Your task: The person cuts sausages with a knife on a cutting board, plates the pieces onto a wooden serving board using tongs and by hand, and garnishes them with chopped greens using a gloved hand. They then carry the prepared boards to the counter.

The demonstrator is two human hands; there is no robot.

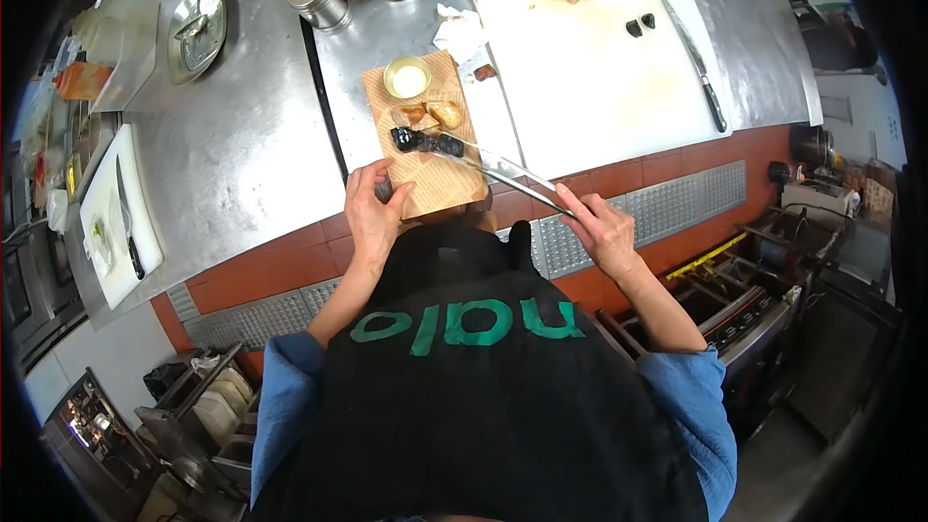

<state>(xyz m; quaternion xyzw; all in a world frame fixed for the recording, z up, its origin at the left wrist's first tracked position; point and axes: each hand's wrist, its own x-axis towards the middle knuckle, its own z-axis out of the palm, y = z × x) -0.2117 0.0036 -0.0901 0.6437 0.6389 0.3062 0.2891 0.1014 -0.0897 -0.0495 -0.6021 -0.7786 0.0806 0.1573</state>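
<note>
Tongs (527, 192) in right grip (601, 230), black pieces (404, 139) at tips

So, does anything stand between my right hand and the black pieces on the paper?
Only the tongs in your right hand, which reach across to the black pieces; nothing else visible blocks that path. Your left hand is off at the near left corner of the paper.

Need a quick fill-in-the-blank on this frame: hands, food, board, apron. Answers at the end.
1. The ____ hand holds the tongs.
2. Of the cup and the black food on the paper, the ____ lies nearer the left hand.
3. Near the knife on the big board lie ____ black pieces.
4. The letters on the apron are ____.

Missing words: right; black food; two; green.
</note>
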